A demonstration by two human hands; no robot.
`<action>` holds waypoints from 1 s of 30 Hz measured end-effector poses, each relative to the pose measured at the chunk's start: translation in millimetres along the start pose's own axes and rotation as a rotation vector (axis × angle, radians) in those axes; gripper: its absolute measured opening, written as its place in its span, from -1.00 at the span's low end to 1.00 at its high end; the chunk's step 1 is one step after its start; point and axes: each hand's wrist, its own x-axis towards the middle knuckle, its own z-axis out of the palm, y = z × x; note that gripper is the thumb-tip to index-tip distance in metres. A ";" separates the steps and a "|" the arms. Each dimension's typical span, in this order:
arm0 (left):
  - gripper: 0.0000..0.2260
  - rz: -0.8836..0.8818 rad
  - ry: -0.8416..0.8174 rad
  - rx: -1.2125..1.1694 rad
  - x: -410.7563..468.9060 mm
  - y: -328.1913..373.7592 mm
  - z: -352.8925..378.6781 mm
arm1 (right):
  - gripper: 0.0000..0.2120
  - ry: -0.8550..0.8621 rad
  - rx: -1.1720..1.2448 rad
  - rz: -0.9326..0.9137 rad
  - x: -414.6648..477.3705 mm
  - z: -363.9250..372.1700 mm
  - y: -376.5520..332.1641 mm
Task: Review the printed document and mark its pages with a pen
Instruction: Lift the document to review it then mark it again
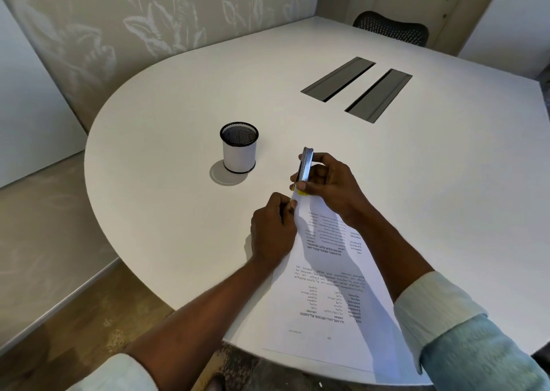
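The floor (pixel 44 241) down at the left is pale, with a brown strip beside the table. The table (pixel 178 182) is big and white, and its left end is round.

A paper (pixel 336 301) with small print lies flat on the table. Its near end reaches the edge of the table by the person. Its long side runs away from the person and leans a little to the left. The far end gets narrow and comes to a tip between the two hands. The words are too small to read.

Both arms reach out over the table, with pale sleeves (pixel 446 316) pushed up. The right arm goes over the right side of the paper. The left hand (pixel 272 229) rests on the table at the paper's left edge. Its fingers are curled, and it pinches that edge near the far tip.

Just past it, the right hand (pixel 330 182) wraps its fingers round a thin silver thing that looks like a stapler (pixel 306 164). The stapler stands almost on end, with its top pointing up and away. Its low end has a yellow bit that sits at the tip of the paper.

To the left, a bit further on, a white cup (pixel 239 152) with a black mesh rim stands up by itself. Further still are two long grey slots (pixel 339 79) side by side in the table top. A dark chair (pixel 393 27) waits at the far end. The wall (pixel 119 33) on the left has pale leaf shapes on it.
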 end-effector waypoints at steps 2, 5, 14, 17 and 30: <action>-0.80 0.009 0.005 0.000 0.0 1.0 0.1 | -0.44 0.000 -0.025 0.005 0.6 0.7 3.4; -0.82 0.012 0.019 0.003 0.4 1.2 0.7 | -0.46 0.020 -0.051 0.003 1.4 2.7 7.5; -0.83 0.006 0.007 0.013 0.5 2.6 0.5 | -0.55 0.067 -0.050 -0.028 1.3 7.2 10.3; -0.83 0.007 0.021 0.006 0.8 1.3 -0.4 | -0.54 0.087 -0.007 -0.027 -1.6 8.9 12.0; -0.82 -0.046 0.010 -0.029 0.8 -2.2 0.8 | -0.51 0.589 -0.461 0.105 -49.6 -47.4 21.3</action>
